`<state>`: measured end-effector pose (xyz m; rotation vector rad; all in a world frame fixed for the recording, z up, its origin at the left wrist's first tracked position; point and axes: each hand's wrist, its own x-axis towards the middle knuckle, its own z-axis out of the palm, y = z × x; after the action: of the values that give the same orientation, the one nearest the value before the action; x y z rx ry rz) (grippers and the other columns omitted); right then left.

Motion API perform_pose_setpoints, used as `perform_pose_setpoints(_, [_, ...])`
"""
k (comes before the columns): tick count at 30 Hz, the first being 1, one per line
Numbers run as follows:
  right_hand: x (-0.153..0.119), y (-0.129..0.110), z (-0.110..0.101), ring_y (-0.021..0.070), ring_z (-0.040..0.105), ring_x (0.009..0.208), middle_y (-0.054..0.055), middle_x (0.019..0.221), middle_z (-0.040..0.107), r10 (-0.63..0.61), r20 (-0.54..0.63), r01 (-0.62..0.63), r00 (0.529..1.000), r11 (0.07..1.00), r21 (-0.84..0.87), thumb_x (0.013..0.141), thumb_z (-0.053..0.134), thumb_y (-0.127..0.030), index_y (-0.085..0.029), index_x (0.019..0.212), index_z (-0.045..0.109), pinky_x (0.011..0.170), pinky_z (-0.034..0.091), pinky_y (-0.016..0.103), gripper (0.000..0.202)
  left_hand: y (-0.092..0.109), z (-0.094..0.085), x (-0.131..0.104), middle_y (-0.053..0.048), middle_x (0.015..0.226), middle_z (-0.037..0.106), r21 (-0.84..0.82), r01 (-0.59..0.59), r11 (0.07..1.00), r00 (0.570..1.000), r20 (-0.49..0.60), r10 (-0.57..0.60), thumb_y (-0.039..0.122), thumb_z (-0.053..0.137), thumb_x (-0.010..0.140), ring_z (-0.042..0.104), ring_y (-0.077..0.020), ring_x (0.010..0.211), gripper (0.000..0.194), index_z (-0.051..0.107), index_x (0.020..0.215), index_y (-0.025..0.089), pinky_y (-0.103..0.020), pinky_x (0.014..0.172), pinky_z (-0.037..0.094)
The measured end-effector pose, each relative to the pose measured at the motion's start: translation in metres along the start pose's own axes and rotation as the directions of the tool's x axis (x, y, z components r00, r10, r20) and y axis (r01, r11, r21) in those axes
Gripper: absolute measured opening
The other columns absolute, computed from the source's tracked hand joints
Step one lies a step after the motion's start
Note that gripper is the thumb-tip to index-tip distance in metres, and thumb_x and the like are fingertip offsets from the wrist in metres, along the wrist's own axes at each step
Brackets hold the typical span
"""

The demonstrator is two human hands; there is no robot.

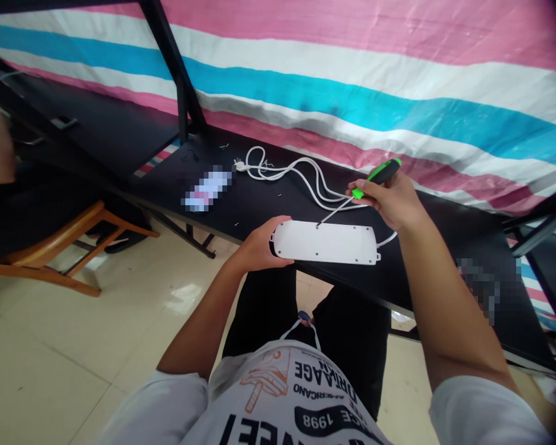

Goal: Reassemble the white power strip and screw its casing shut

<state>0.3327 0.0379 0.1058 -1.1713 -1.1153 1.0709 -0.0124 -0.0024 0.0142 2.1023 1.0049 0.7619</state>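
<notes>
Head view, metal-shafted screwdriver [383, 172], smooth oblong casing [327, 243]

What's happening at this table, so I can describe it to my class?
A person grips the left end of a white power strip in the left hand, at the front of a dark table. The right hand holds a screwdriver, its tip at a small dark spot near the strip's far edge. The strip's white cord lies looped behind, its plug toward the left.

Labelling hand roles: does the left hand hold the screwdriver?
No, the right hand holds the screwdriver; the left hand grips the white strip.
</notes>
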Motion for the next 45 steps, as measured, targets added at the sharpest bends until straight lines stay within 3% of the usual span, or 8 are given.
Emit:
perform_pose_setpoints(7, [-0.005, 0.004, -0.002, 0.0230, 0.088, 0.085, 0.009, 0.092, 0.088, 0.006, 0.035, -0.005, 0.999, 1.000, -0.027, 0.080, 0.103, -0.023, -0.019, 0.086, 0.081, 0.075, 0.078, 0.026, 0.023, 0.001, 0.000, 0.000, -0.016, 0.169, 0.065, -0.001, 0.005, 1.000, 1.000, 0.000, -0.005, 0.041, 0.098, 0.075, 0.065, -0.0394, 0.155, 0.101, 0.055, 0.165, 0.025, -0.055, 0.131, 0.054])
perform_pose_setpoints(16, [0.012, 0.007, -0.015, 0.0298, 0.087, 0.091, 0.013, 0.097, 0.085, -0.062, -0.081, 0.056, 0.995, 0.996, -0.064, 0.085, 0.100, -0.024, -0.020, 0.087, 0.079, 0.092, 0.081, 0.048, 0.021, -0.001, 0.000, 0.000, -0.016, 0.169, 0.064, -0.005, -0.011, 1.000, 1.000, -0.004, 0.011, 0.041, 0.098, 0.075, 0.064, -0.0396, 0.156, 0.101, 0.054, 0.165, 0.026, -0.056, 0.133, 0.052])
perform_pose_setpoints(19, [0.030, 0.004, 0.003, 0.0289, 0.086, 0.094, 0.011, 0.098, 0.083, -0.117, -0.092, 0.115, 0.989, 0.993, -0.024, 0.087, 0.099, -0.027, -0.021, 0.087, 0.077, 0.094, 0.080, 0.047, 0.023, -0.001, 0.000, 0.001, -0.016, 0.169, 0.065, -0.010, -0.012, 1.000, 1.000, 0.001, 0.012, 0.040, 0.099, 0.074, 0.065, -0.0401, 0.156, 0.102, 0.055, 0.165, 0.025, -0.056, 0.133, 0.052])
perform_pose_setpoints(25, [0.071, 0.019, 0.080, 0.0229, 0.079, 0.081, 0.000, 0.074, 0.067, -0.143, -0.031, 0.140, 0.989, 0.987, -0.082, 0.078, 0.104, -0.030, -0.024, 0.079, 0.061, 0.090, 0.079, 0.050, 0.043, -0.001, 0.002, 0.000, -0.017, 0.168, 0.065, -0.029, -0.015, 0.999, 1.000, -0.005, 0.015, 0.040, 0.099, 0.074, 0.065, -0.0395, 0.155, 0.103, 0.054, 0.165, 0.024, -0.056, 0.133, 0.052])
perform_pose_setpoints(28, [0.081, 0.034, 0.103, 0.0240, 0.077, 0.079, -0.001, 0.073, 0.062, -0.167, -0.012, 0.163, 0.986, 0.975, -0.151, 0.078, 0.101, -0.027, -0.025, 0.080, 0.058, 0.092, 0.078, 0.053, 0.043, -0.003, 0.003, 0.000, -0.017, 0.169, 0.065, -0.038, -0.014, 0.999, 1.000, -0.005, 0.014, 0.041, 0.099, 0.073, 0.065, -0.0402, 0.156, 0.104, 0.054, 0.166, 0.025, -0.057, 0.133, 0.052])
perform_pose_setpoints(34, [0.087, 0.050, 0.105, 0.0244, 0.077, 0.082, -0.002, 0.076, 0.062, -0.162, -0.011, 0.160, 0.987, 0.978, -0.134, 0.078, 0.098, -0.031, -0.027, 0.088, 0.056, 0.093, 0.077, 0.055, 0.043, -0.004, 0.003, 0.000, -0.018, 0.168, 0.065, -0.052, -0.037, 0.998, 0.999, -0.011, 0.036, 0.040, 0.099, 0.073, 0.066, -0.0412, 0.154, 0.104, 0.055, 0.166, 0.024, -0.057, 0.131, 0.053])
perform_pose_setpoints(38, [0.085, 0.052, 0.103, 0.0235, 0.077, 0.080, -0.002, 0.075, 0.063, -0.140, -0.004, 0.137, 0.990, 0.974, -0.179, 0.076, 0.100, -0.041, -0.027, 0.084, 0.054, 0.096, 0.076, 0.058, 0.049, -0.004, 0.003, 0.000, -0.018, 0.167, 0.066, -0.056, -0.048, 0.997, 0.999, -0.016, 0.047, 0.039, 0.098, 0.074, 0.066, -0.0400, 0.153, 0.102, 0.055, 0.165, 0.023, -0.054, 0.131, 0.053])
perform_pose_setpoints(45, [0.080, 0.050, 0.104, 0.0221, 0.078, 0.084, -0.003, 0.081, 0.065, -0.094, -0.016, 0.091, 0.995, 0.989, -0.115, 0.074, 0.102, -0.040, -0.026, 0.089, 0.054, 0.096, 0.076, 0.056, 0.052, -0.005, 0.004, 0.000, -0.017, 0.167, 0.066, -0.038, -0.025, 0.999, 1.000, -0.012, 0.025, 0.041, 0.098, 0.074, 0.067, -0.0397, 0.152, 0.104, 0.054, 0.167, 0.023, -0.054, 0.131, 0.052])
